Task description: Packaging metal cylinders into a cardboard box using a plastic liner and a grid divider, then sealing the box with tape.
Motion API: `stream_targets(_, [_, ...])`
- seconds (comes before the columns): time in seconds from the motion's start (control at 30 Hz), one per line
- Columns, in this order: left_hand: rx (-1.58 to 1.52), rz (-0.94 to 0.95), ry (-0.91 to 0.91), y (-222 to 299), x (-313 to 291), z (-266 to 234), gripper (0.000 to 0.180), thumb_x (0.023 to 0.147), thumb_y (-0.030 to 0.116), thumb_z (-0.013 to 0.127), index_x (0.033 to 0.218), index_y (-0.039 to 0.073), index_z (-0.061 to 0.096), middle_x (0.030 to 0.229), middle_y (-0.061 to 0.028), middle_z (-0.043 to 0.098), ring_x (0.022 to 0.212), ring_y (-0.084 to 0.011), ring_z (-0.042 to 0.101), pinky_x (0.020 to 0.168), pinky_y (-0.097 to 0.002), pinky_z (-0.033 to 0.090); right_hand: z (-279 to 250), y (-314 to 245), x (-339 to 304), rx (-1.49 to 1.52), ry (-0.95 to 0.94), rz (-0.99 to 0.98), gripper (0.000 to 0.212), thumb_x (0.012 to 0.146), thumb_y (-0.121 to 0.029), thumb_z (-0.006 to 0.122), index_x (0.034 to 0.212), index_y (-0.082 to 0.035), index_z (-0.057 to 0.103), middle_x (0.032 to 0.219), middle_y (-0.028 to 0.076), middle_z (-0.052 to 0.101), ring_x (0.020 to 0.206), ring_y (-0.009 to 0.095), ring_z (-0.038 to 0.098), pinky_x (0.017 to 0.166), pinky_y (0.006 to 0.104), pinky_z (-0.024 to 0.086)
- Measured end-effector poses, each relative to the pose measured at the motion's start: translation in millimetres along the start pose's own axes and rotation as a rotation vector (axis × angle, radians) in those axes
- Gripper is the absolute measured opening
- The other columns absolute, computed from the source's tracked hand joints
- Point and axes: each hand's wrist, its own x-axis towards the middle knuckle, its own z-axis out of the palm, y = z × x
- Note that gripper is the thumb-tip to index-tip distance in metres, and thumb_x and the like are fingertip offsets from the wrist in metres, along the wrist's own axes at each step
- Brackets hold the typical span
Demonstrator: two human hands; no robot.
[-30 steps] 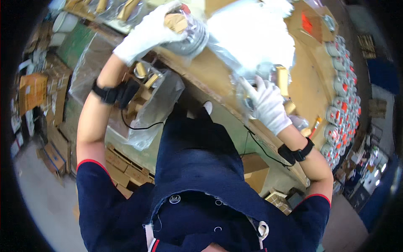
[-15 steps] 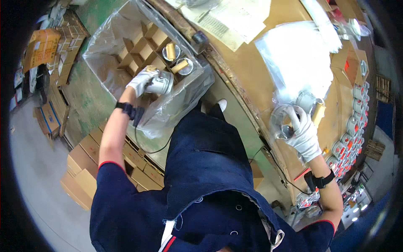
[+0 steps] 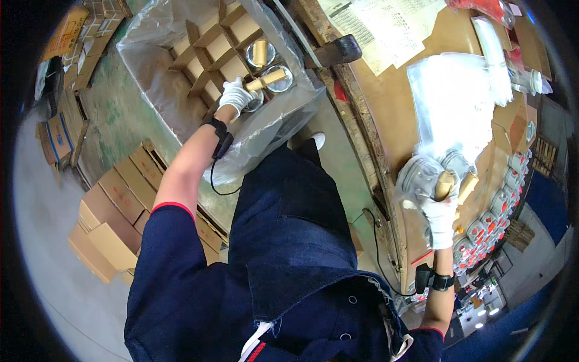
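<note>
Over a divided carton (image 3: 181,136), my gloved left hand (image 3: 234,96) has its fingers closed at the end of a brown paper-wrapped cylinder (image 3: 256,84). Just below it a silver piston (image 3: 256,102) in clear plastic sits in a compartment, partly hidden by the hand. Two more pistons stand beside it, topped by brown wrapped cylinders (image 3: 260,53) (image 3: 275,76). On the workbench my gloved right hand (image 3: 439,212) grips another brown wrapped cylinder (image 3: 445,183), next to a bagged piston (image 3: 417,175). A further piston (image 3: 456,160) and wrapped cylinder (image 3: 467,187) lie alongside.
Clear plastic bags (image 3: 452,96) are stacked on the bench (image 3: 395,96), near printed sheets (image 3: 386,30). A hammer-like tool (image 3: 335,51) lies across the bench edge. Rows of pistons with red marks (image 3: 494,211) line the far right. Cardboard boxes (image 3: 114,205) stand on the floor at left.
My left hand has lowered the piston with its wrapped cylinder into a carton compartment. My right hand has gone from the bagged piston's rim to hold a wrapped cylinder. The view has shifted.
</note>
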Motion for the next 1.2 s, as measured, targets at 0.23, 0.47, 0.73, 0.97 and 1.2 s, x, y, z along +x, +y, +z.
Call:
stream_targets(0.23, [0.062,0.208,-0.119,-36.3,2.9,13.5,0.049,0.078,0.028,0.067,0.123,0.011,0.062,0.115,-0.0220,0.064,0.111,-0.0390,0.059,0.095,-0.0431,0.049,-6.0,-118.0,2.7,0.820,-0.424,0.363,0.066,0.071,0.001,0.074,0.130,-0.002,0.045,0.115,0.009,0.060,0.104,0.020,0.061,0.092,0.0315,0.050])
stream_targets(0.47, [-0.088,0.235,-0.195,-30.0,-16.3,-2.6,0.041,0.085,0.022,0.061,0.124,0.009,0.060,0.121,-0.0224,0.062,0.115,-0.0362,0.059,0.100,-0.0445,0.045,156.3,-254.4,110.9,0.934,-0.805,0.129,0.064,0.070,-0.017,0.082,0.126,-0.006,0.053,0.110,0.001,0.061,0.104,0.011,0.058,0.092,0.0265,0.046])
stream_targets(0.73, [0.178,0.564,0.538,-39.5,-24.9,-11.8,0.051,0.083,0.026,0.061,0.131,0.011,0.055,0.127,-0.0156,0.061,0.115,-0.0330,0.058,0.104,-0.0389,0.042,377.3,-309.9,193.8,0.585,-0.707,-0.148,0.064,0.062,-0.026,0.084,0.118,-0.011,0.058,0.110,0.011,0.062,0.101,0.022,0.062,0.084,0.0339,0.052])
stream_targets(0.97, [-0.260,0.165,-0.350,-32.7,-17.7,-16.2,0.040,0.088,0.034,0.054,0.112,0.004,0.066,0.115,-0.0207,0.065,0.107,-0.0371,0.062,0.092,-0.0448,0.049,459.6,-319.5,182.5,-0.413,-0.412,-0.723,0.058,0.070,-0.033,0.079,0.122,-0.021,0.058,0.115,0.017,0.054,0.105,0.035,0.056,0.081,0.0454,0.051])
stream_targets(1.2, [-0.112,0.247,-0.408,-40.0,-39.0,-23.8,0.037,0.088,0.031,0.052,0.110,0.005,0.066,0.106,-0.0205,0.068,0.098,-0.0394,0.065,0.085,-0.0479,0.052,408.7,-308.9,150.5,-0.270,-0.561,-0.612,0.046,0.080,-0.036,0.068,0.120,-0.014,0.063,0.126,0.020,0.058,0.106,0.034,0.061,0.085,0.0442,0.050])
